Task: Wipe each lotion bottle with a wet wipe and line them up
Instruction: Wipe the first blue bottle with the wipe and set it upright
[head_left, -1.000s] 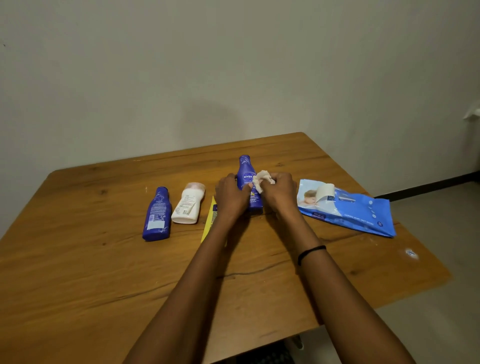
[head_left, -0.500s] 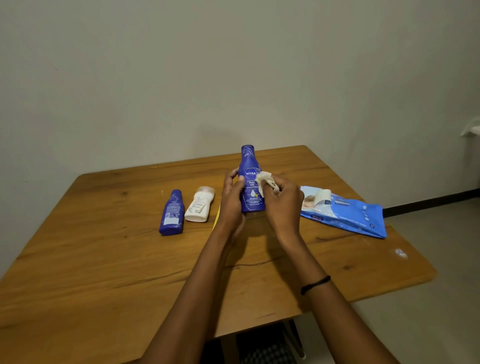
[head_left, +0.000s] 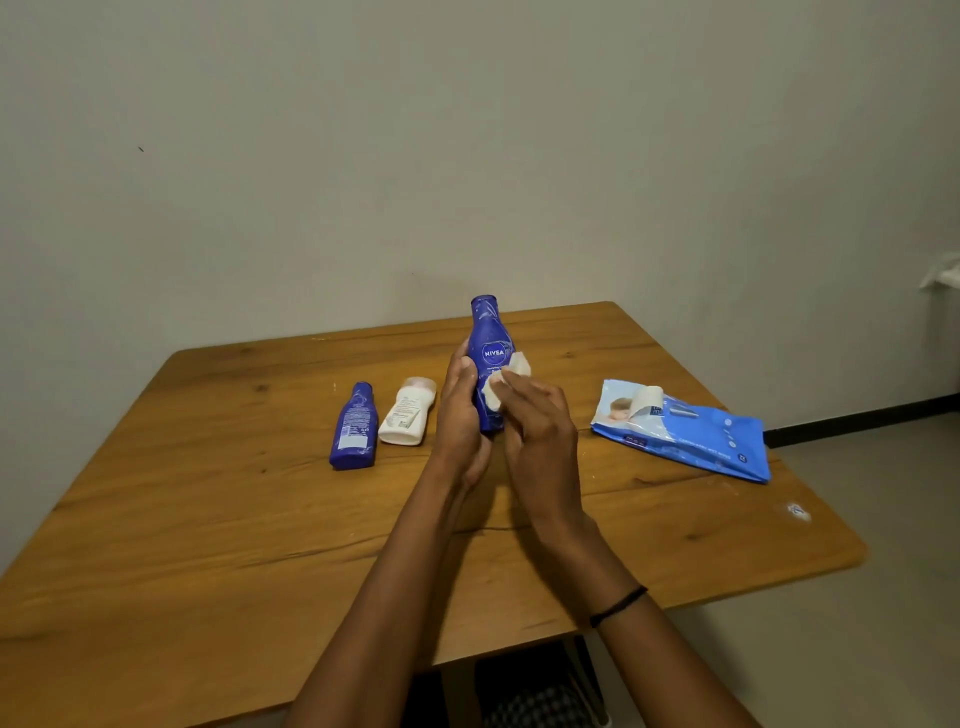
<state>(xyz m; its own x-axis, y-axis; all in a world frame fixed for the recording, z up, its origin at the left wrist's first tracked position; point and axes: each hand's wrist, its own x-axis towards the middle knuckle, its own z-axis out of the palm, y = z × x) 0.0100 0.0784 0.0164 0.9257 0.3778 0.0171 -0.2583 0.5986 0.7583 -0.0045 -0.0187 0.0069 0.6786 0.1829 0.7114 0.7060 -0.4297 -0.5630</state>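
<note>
My left hand (head_left: 460, 415) grips a tall blue lotion bottle (head_left: 489, 343) upright above the wooden table (head_left: 208, 545), label facing me. My right hand (head_left: 540, 431) presses a crumpled white wet wipe (head_left: 506, 378) against the bottle's front right side. A smaller blue bottle (head_left: 354, 428) lies flat on the table to the left, and a white bottle (head_left: 408, 413) lies flat right beside it. The lower end of the held bottle is hidden behind my hands.
A blue pack of wet wipes (head_left: 685, 434) lies on the table to the right, its flap peeled open. A wall stands behind the table's far edge. Floor shows past the right edge, and a dark checked object (head_left: 535, 704) sits under the table.
Both hands have lifted the tall blue bottle higher and upright off the table. The wipe has slid down the bottle's front. The yellow thing seen under my left hand earlier is out of sight.
</note>
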